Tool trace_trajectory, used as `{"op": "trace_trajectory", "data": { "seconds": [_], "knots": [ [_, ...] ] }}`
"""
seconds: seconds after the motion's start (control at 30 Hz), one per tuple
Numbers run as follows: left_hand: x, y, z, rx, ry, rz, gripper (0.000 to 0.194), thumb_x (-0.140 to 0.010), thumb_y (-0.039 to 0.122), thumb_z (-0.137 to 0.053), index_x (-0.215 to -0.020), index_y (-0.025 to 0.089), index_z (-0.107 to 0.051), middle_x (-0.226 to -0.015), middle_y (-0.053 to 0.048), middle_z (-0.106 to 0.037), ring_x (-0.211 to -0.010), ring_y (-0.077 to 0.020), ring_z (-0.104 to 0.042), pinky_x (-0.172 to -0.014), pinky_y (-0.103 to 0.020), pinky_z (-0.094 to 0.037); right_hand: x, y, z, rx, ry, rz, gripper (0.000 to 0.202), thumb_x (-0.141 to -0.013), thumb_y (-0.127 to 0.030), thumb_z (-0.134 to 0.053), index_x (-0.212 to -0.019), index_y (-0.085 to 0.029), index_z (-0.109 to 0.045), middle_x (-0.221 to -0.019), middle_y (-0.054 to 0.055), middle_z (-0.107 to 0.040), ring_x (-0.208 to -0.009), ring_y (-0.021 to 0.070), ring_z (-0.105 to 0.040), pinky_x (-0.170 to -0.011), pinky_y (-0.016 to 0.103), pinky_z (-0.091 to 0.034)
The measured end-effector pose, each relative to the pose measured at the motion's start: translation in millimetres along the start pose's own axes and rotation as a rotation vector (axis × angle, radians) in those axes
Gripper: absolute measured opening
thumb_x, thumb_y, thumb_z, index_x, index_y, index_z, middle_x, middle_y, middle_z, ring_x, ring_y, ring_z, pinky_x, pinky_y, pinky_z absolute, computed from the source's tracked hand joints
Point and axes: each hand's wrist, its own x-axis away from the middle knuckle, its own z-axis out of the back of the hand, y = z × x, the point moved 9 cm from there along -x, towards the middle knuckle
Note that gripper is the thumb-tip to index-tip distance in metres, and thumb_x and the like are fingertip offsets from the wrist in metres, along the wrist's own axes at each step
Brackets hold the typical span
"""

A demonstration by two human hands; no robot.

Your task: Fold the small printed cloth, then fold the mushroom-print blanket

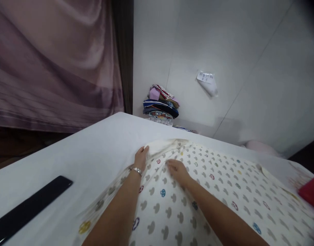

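Observation:
A white cloth (168, 213) printed with grey and coloured mushrooms is spread over the white table, its far left part gathered in creases. At its left edge, my left hand (141, 158), with a silver band on the wrist, is closed on the fabric. My right hand (178, 171) lies to the right of it, fingers curled and pinching a fold of the same cloth. Between the two hands the fabric is rumpled, and a plain white part is turned up near the left fingertips. The fingertips of the right hand are partly hidden in the fold.
On the white table (105, 143), a long black flat object (31, 205) lies at the left. Folded textiles (160, 106) are stacked beyond the far edge, against the wall. A pink-purple curtain (56, 61) hangs at left. Something red (312, 192) sits at the right edge.

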Motion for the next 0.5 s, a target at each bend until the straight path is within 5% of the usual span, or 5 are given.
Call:
{"op": "trace_trajectory", "data": {
  "seconds": [0.1,0.23,0.33,0.5],
  "knots": [
    [-4.5,-10.7,-3.7,0.072,-0.032,0.034,0.043,-0.056,0.043,-0.073,-0.087,0.014,-0.064,-0.078,-0.005,-0.066,-0.073,-0.0167,-0.06,-0.071,-0.029,-0.047,-29.0,17.8,23.9,-0.152,0.195,-0.122,0.026,-0.077,-0.024,-0.048,-0.096,-0.022,-0.066,-0.108,0.004,-0.062,-0.104,0.02,-0.055,-0.095,0.036,-0.04],
    [-7.2,-8.8,-9.1,0.026,-0.035,-0.001,0.043,-0.059,0.044,-0.071,-0.088,0.014,-0.065,-0.08,-0.004,-0.067,-0.075,-0.0165,-0.06,-0.071,-0.028,-0.046,-64.9,67.4,30.1,-0.438,0.329,-0.553,0.038,-0.071,-0.021,-0.053,-0.109,-0.019,-0.057,-0.09,0.006,-0.063,-0.075,0.0173,-0.061,-0.063,0.027,-0.05],
    [-6.6,-0.4,-12.2,-0.082,-0.05,-0.065,0.041,-0.064,0.046,-0.066,-0.091,0.015,-0.066,-0.08,-0.003,-0.067,-0.075,-0.0155,-0.059,-0.071,-0.026,-0.045,-87.2,87.4,25.6,-0.505,0.323,-0.687,0.036,-0.071,-0.019,-0.053,-0.107,-0.017,-0.054,-0.07,0.003,-0.059,-0.057,0.0133,-0.057,-0.045,0.021,-0.043],
    [-5.2,14.0,-15.2,-0.22,-0.045,-0.159,0.038,-0.068,0.044,-0.063,-0.093,0.016,-0.067,-0.08,-0.001,-0.067,-0.076,-0.0144,-0.057,-0.07,-0.024,-0.043,-104.5,101.7,21.6,-0.537,0.189,-0.718,0.012,-0.064,-0.019,-0.061,-0.074,-0.016,-0.055,-0.046,-0.005,-0.044,-0.04,0.0094,-0.043,-0.036,0.018,-0.029]
  ]
}}
